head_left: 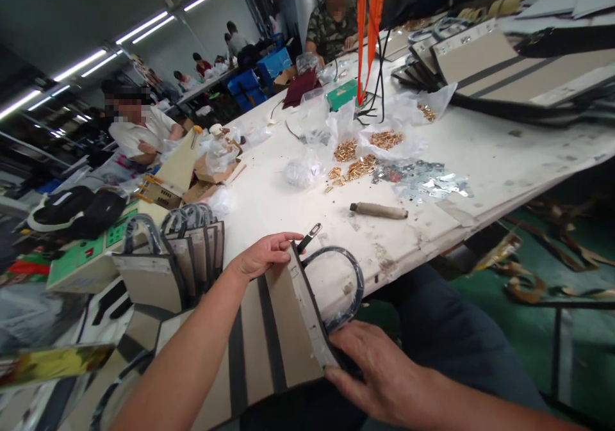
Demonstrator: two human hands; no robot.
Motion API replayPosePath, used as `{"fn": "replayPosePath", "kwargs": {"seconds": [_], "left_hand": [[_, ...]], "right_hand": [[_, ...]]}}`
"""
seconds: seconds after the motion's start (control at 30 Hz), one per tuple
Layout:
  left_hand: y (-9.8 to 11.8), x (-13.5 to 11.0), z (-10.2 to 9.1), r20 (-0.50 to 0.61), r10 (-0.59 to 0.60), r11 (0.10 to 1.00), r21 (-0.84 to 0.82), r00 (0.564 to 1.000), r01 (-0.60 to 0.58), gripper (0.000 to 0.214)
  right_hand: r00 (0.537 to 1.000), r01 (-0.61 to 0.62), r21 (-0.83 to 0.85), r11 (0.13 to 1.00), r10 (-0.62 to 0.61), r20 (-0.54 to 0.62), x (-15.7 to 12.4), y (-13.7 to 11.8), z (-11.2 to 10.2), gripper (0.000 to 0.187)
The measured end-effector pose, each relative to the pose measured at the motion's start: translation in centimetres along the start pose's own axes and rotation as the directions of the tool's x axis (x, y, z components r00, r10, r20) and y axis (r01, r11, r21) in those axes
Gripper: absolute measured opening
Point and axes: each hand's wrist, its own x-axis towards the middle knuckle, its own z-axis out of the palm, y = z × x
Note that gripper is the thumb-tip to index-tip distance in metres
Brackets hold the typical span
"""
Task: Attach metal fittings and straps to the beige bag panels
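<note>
A beige bag panel [295, 319] with dark stripes and a plastic-wrapped loop handle [358, 277] lies across my lap at the table's front edge. My left hand [266, 255] pinches its far corner, beside a dark strap tab with a metal loop end [311, 235]. At the near corner my right hand [372, 370] grips the panel's edge, thumb on the beige side and fingers on the dark side. Part of the right fingers is hidden behind the panel. On the table beyond, a tape-wrapped tool [379, 211] lies closest to the panel.
Gold-coloured fittings [360, 165] and flat metal plates [432, 180] lie in piles on the white table [259, 187]. Stacked bag panels stand at left [148, 277] and back right [485, 59]. Orange straps [369, 34] hang down. Co-workers sit at left [139, 130] and across [331, 27].
</note>
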Motion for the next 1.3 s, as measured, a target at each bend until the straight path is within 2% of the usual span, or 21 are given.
{"fn": "replayPosePath", "kwargs": {"seconds": [0.1, 0.17, 0.37, 0.53, 0.63, 0.73, 0.9, 1.03, 1.17, 1.3], "left_hand": [[-0.9, 0.4, -0.1, 0.066, 0.057, 0.990, -0.131, 0.996, -0.048, 0.070], [-1.5, 0.7, -0.2, 0.046, 0.099, 0.982, -0.167, 0.994, -0.090, 0.067], [-2.5, 1.1, 0.2, 0.047, 0.127, 0.974, -0.193, 0.991, -0.116, 0.065], [-2.7, 1.4, 0.6, 0.034, 0.145, 0.969, -0.205, 0.989, -0.135, 0.062], [-2.8, 1.7, 1.0, 0.024, 0.134, 0.974, -0.186, 0.991, -0.128, 0.062], [-3.0, 2.2, 1.8, 0.037, 0.096, 0.985, -0.145, 0.995, -0.090, 0.060], [-3.3, 3.4, 3.5, 0.041, 0.070, 0.995, -0.068, 0.997, -0.067, 0.056], [-3.3, 3.9, 4.6, 0.047, 0.054, 0.998, 0.016, 0.997, -0.055, 0.056], [-3.3, 3.6, 5.1, 0.033, 0.057, 0.994, 0.093, 0.998, -0.060, 0.056], [-3.5, 3.4, 5.2, 0.026, 0.063, 0.987, 0.149, 0.998, -0.067, 0.059]], "right_hand": [[0.999, -0.012, 0.045, 0.999, 0.009, 0.050, 0.1, -0.2, 0.2, 0.019], [0.997, -0.024, 0.059, 0.998, 0.019, 0.081, 0.1, -0.4, 0.4, 0.016], [0.983, -0.113, 0.004, 0.994, 0.111, 0.144, 1.0, -2.4, 0.3, 0.014], [0.977, -0.158, 0.047, 0.986, 0.149, 0.154, 2.5, -4.0, -0.3, 0.020], [0.972, -0.199, 0.095, 0.975, 0.185, 0.142, 2.0, -3.6, -0.5, 0.019], [0.953, -0.286, 0.119, 0.951, 0.270, 0.136, 0.3, -2.4, -0.6, 0.018], [0.864, -0.501, 0.152, 0.852, 0.483, 0.143, -2.5, -0.3, -0.7, 0.015], [0.814, -0.581, 0.256, 0.773, 0.554, 0.174, -3.8, 0.6, -0.1, 0.015], [0.798, -0.602, 0.328, 0.728, 0.561, 0.220, -4.2, 0.7, 0.5, 0.012], [0.828, -0.560, 0.244, 0.791, 0.532, 0.176, -3.9, 0.0, 0.5, 0.014]]}}
